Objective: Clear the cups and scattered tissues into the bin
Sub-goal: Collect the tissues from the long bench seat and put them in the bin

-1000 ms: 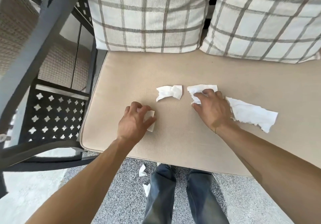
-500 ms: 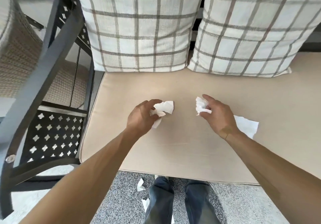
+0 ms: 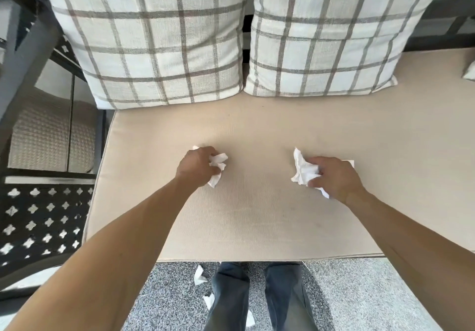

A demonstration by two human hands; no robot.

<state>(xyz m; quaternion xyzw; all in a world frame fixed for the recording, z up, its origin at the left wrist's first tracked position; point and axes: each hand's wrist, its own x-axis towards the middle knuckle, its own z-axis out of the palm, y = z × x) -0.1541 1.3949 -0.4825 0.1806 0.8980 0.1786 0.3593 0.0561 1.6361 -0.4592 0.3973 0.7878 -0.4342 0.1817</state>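
Both hands over beige seat cushion (image 3: 257,215), left hand (image 3: 196,166) clutching crumpled tissue wad (image 3: 217,167), right hand (image 3: 332,179) gripping second wad (image 3: 303,171); remaining floor scraps (image 3: 200,275) lie below cushion's front edge, nearer left hand; bin and cups not visible.

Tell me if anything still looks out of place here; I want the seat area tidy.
Yes: torn tissue scraps litter the grey carpet by the person's legs. On the seat cushion, the left hand and right hand each grip crumpled tissue.
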